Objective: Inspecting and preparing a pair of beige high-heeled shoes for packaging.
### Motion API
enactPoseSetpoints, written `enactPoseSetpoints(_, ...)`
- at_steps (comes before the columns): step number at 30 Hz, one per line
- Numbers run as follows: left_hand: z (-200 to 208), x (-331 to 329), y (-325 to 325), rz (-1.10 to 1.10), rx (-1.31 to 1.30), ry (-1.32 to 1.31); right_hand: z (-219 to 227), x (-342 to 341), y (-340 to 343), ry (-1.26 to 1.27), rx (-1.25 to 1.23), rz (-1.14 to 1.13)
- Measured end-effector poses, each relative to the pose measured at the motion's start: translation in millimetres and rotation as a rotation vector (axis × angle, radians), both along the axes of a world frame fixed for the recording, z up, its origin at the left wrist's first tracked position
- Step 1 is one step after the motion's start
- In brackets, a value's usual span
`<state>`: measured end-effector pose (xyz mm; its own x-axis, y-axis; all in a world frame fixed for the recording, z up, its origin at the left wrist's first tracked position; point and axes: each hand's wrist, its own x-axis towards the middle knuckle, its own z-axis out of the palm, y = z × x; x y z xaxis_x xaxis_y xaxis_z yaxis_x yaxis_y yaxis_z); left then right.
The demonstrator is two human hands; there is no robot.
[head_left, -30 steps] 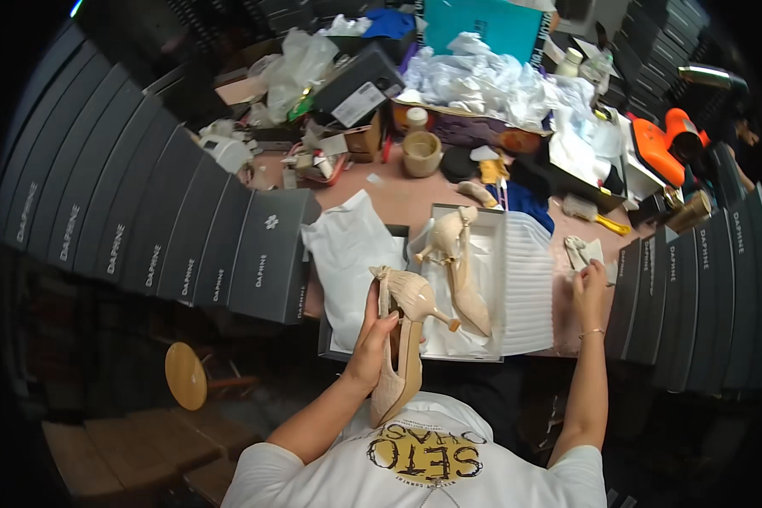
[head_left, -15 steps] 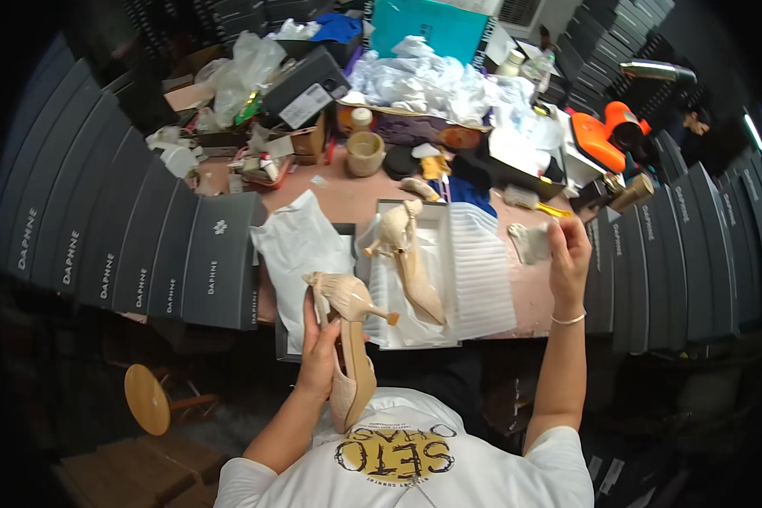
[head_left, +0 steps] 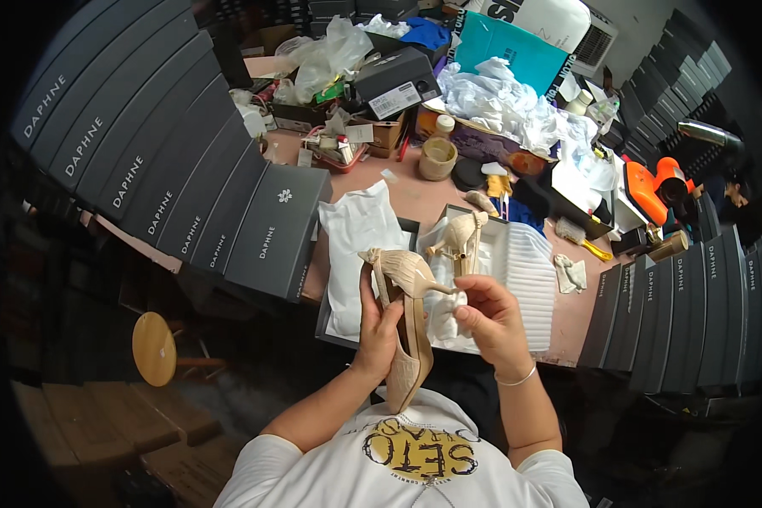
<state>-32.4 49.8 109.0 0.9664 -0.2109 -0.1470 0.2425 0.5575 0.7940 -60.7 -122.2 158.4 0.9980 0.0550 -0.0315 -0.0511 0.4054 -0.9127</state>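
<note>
My left hand (head_left: 376, 340) is closed around a beige high-heeled shoe (head_left: 413, 334), its toe pointing down toward my shirt and its slim heel to the right. In my right hand (head_left: 495, 326) a small wad of white cloth (head_left: 444, 318) is pinched at the tip of that heel. Behind the hands, a matching beige shoe (head_left: 462, 233) lies in an open shoe box (head_left: 455, 209), partly hidden by my right hand. White tissue paper (head_left: 360, 254) lies over a dark box part left of it, and a ribbed white foam sheet (head_left: 529, 284) spreads to its right.
Dark shoe boxes (head_left: 271, 229) line the left side, and more boxes (head_left: 686, 305) stand at the right. On the pink table are a crumpled cloth (head_left: 570, 273), a yellow-handled brush (head_left: 582, 239), a jar (head_left: 438, 159) and an orange tool (head_left: 643, 190). A round stool (head_left: 154, 349) stands low left.
My right hand has come from the table's right side in to the held shoe's heel, with the white cloth. The view has shifted, and the left hand still holds the shoe.
</note>
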Motion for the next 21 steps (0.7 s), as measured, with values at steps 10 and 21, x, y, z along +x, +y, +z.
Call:
enactPoseSetpoints(10, -13, -10, 15, 0.176, 0.000, 0.029, -18, -17, 58, -0.446, -0.858, -0.129)
enactPoseSetpoints(21, -19, -15, 12, 0.109, 0.029, 0.017, -7, -17, 38, -0.372, -0.980, 0.148)
